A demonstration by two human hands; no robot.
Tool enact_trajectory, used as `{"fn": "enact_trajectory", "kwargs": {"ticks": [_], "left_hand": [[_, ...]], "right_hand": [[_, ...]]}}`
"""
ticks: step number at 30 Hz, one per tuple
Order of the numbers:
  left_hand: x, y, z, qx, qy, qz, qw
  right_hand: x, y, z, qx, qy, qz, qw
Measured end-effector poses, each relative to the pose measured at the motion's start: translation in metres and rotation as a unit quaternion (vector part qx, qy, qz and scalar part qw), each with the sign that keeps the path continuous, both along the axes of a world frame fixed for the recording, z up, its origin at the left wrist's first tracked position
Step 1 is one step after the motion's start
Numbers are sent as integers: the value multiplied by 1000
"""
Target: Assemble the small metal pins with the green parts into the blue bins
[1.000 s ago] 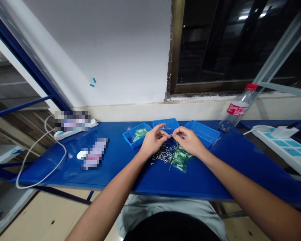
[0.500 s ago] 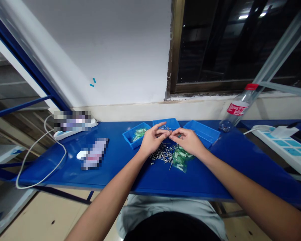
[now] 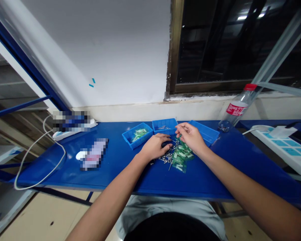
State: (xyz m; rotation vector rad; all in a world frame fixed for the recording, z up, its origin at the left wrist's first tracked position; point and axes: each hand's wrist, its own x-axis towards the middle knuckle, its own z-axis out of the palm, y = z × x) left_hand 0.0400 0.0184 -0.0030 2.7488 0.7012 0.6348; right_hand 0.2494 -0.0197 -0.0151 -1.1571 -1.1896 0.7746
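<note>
My left hand [image 3: 155,145] lies palm down on a pile of small metal pins [image 3: 167,157] on the blue table [image 3: 115,167], its fingers curled over the pins. My right hand [image 3: 190,135] is raised above a heap of small green parts [image 3: 182,155] and pinches a thin metal pin between thumb and fingers near the middle blue tray [image 3: 165,124]. The left blue tray [image 3: 136,135] holds green parts. The right blue tray [image 3: 204,132] sits behind my right hand.
A plastic bottle [image 3: 234,110] with a red cap leans at the back right. A white power strip [image 3: 283,147] lies on the right. Another power strip with a white cable [image 3: 37,150], a white mouse [image 3: 80,155] and a blurred item lie on the left.
My hands, which met in front of the trays, have parted. The left hand dropped onto the pin pile. The right hand rose toward the middle tray with a pin.
</note>
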Motion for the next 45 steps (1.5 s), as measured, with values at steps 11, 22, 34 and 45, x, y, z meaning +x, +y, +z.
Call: {"fn": "enact_trajectory", "kwargs": {"ticks": [11, 22, 34, 45], "left_hand": [[-2, 5, -4, -4, 9, 40, 999], [0, 4, -5, -15, -17, 38, 999], [1, 2, -1, -9, -60, 32, 998], [5, -1, 0, -138, -208, 14, 968]], "right_hand": [[-5, -3, 7, 45, -382, -49, 922], [11, -6, -8, 8, -616, -62, 786], [4, -10, 1, 21, -580, -87, 810], [-5, -2, 8, 78, -62, -30, 995]]}}
